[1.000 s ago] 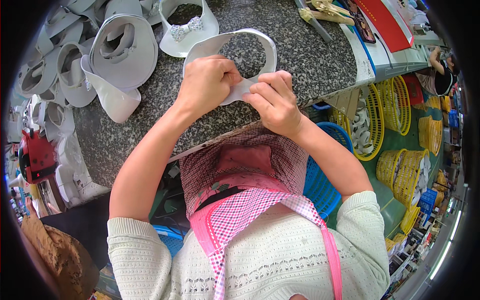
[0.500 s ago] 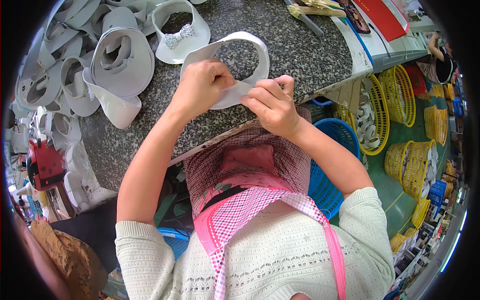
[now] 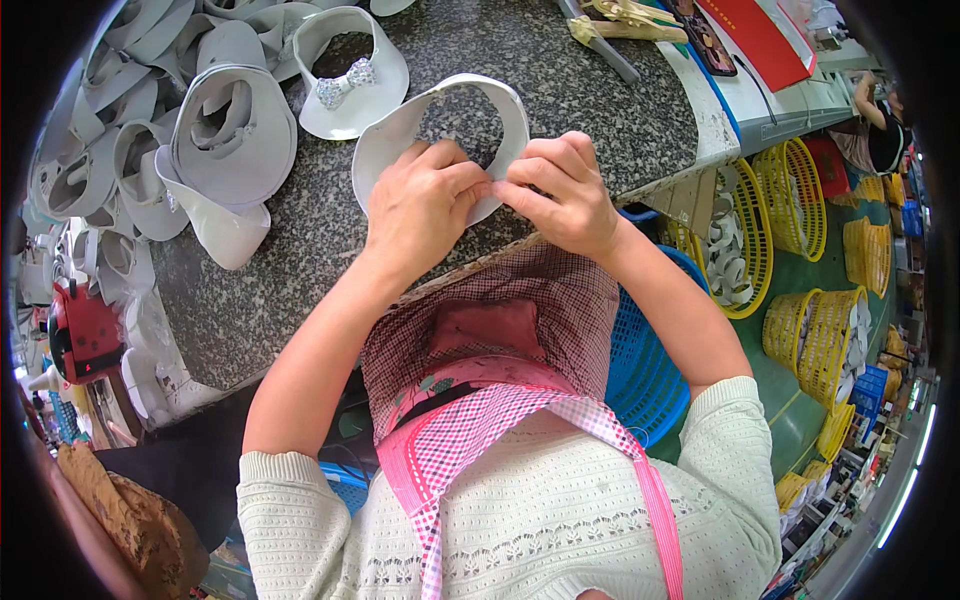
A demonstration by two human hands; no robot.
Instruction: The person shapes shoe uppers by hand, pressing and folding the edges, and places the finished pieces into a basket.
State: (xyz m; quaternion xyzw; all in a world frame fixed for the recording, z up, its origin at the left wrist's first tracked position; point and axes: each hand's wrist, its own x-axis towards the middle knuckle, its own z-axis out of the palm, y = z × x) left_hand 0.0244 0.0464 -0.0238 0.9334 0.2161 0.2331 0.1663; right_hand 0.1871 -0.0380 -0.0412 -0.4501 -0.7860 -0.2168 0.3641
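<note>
A white ring-shaped shoe upper (image 3: 380, 145) is held at the near part of the granite-topped table, one end wide and the far rim standing up. My left hand (image 3: 422, 208) is closed on its near edge, thumb and forefinger pinched. Close beside it, my right hand (image 3: 562, 195) pinches the same edge, fingertips almost meeting the left ones. Whatever lies between the fingertips is too small to make out. Beyond my hands sits a second white upper (image 3: 385, 105) with a sparkling bow (image 3: 346, 83).
Many whitish uppers (image 3: 235, 150) are heaped at the table's left. Scissors-like tools with wrapped handles (image 3: 625, 20), a phone (image 3: 708, 42) and a red folder (image 3: 760, 40) lie at the far right. Blue (image 3: 650, 370) and yellow baskets (image 3: 765, 250) stand below. Another person's sleeve (image 3: 135, 510) shows lower left.
My left hand has turned and moved slightly right and down along the upper's edge, its fingers now inside the ring. My right hand stays pinched, a little further right. The view has shifted slightly.
</note>
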